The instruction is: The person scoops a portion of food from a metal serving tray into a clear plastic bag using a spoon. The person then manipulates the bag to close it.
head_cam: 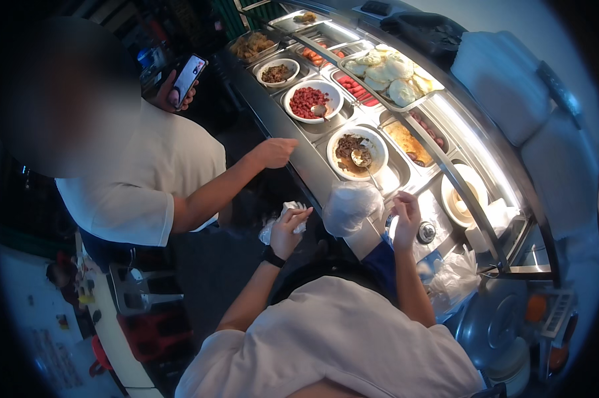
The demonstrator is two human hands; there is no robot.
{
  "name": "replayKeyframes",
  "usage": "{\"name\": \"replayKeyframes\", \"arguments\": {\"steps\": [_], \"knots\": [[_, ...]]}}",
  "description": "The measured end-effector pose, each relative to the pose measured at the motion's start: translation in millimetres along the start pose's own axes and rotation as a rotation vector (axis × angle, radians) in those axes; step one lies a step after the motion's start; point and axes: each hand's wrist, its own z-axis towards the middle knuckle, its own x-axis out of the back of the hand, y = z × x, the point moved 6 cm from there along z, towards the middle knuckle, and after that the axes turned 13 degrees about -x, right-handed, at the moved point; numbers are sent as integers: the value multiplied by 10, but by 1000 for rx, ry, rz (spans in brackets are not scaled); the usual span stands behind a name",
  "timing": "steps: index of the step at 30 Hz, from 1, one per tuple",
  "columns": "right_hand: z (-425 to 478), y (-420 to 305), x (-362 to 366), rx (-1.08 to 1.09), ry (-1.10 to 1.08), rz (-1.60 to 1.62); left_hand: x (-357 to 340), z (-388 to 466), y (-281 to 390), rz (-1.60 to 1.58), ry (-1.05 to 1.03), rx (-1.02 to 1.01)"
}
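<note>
My left hand (pixel 288 231), with a dark band at its wrist, holds a crumpled white plastic or tissue wad (pixel 270 230) low beside the counter. My right hand (pixel 405 219) is raised above the counter's near end, its fingers bent and nothing plainly in them. Between my hands a filled, clear plastic bag (pixel 351 208) rests at the counter edge. Just beyond it stands a white bowl (pixel 379 144) of dark chopped food with a metal spoon (pixel 361 158). A small round metal object (pixel 426 232) lies right of my right hand.
At the left, another person (pixel 145 149) holds a phone (pixel 190 79) and reaches a fist over the counter edge (pixel 299 159). Bowls and trays of food run up the lit display; a tray of fried eggs (pixel 394 74) sits on its upper shelf. Plastic bags (pixel 456 276) lie at the right.
</note>
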Motion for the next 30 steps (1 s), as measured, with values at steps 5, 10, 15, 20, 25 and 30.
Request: {"name": "replayKeyframes", "arguments": {"steps": [5,10,15,20,25,30], "knots": [[-795,-1186,-675,448,-360,-524,370,423,729,-505,-37,-13],[-1026,-1053,-993,279,-675,-590,440,603,999,-778,-90,11],[-963,-919,-977,51,-595,-380,421,512,893,-763,-38,48],[-917,-725,-888,15,-604,-474,316,340,764,-837,74,272],[-1079,-1005,-1111,226,-615,-622,216,307,633,-823,74,295],[-1011,-804,-1183,125,-592,-414,182,261,529,-912,93,336]]}}
